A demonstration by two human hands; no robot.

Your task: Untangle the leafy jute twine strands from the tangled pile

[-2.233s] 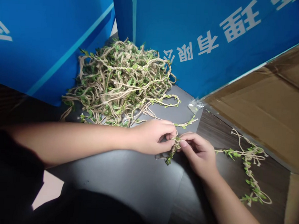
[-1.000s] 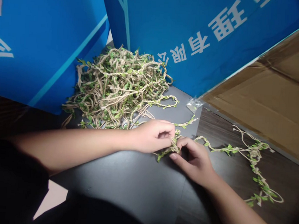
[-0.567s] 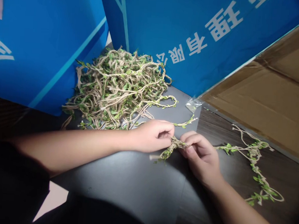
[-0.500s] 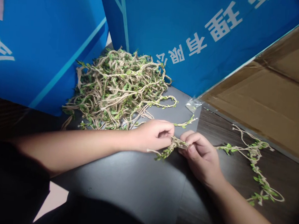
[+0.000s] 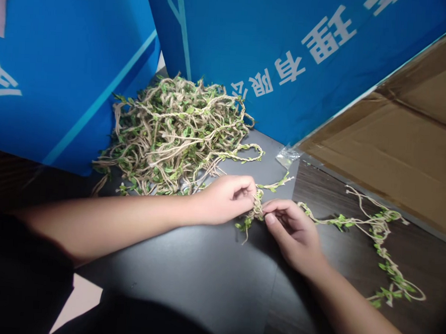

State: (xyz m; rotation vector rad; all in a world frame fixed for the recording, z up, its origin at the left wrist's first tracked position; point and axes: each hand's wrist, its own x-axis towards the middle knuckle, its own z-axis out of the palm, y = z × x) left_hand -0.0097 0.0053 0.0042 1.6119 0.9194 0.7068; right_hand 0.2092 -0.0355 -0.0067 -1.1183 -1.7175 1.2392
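Observation:
My left hand (image 5: 230,200) is closed around a bunched, braided twine garland (image 5: 257,207) with small green leaves. A leafy end with a loose strand hangs below that fist. At the bunch's right edge is my right hand (image 5: 298,234), its thumb and forefinger a little apart and the other fingers curled. The fingertips are close to the twine, perhaps touching it. Behind my left hand lies a large tangled pile of leafy twine garlands (image 5: 179,134). Another garland (image 5: 386,247) is spread on the dark wood-grain surface to the right, one end running behind my right hand.
A blue printed panel (image 5: 231,36) rises behind the pile, with another blue panel (image 5: 74,67) at the left. Brown cardboard (image 5: 406,133) leans at the right. A small clear plastic packet (image 5: 287,157) lies near its corner. The grey surface (image 5: 186,270) extends below my hands.
My right hand has loosened its pinch on the strands and shifted slightly left. The bunch in my left hand now hangs more upright, its loose strand pointing down.

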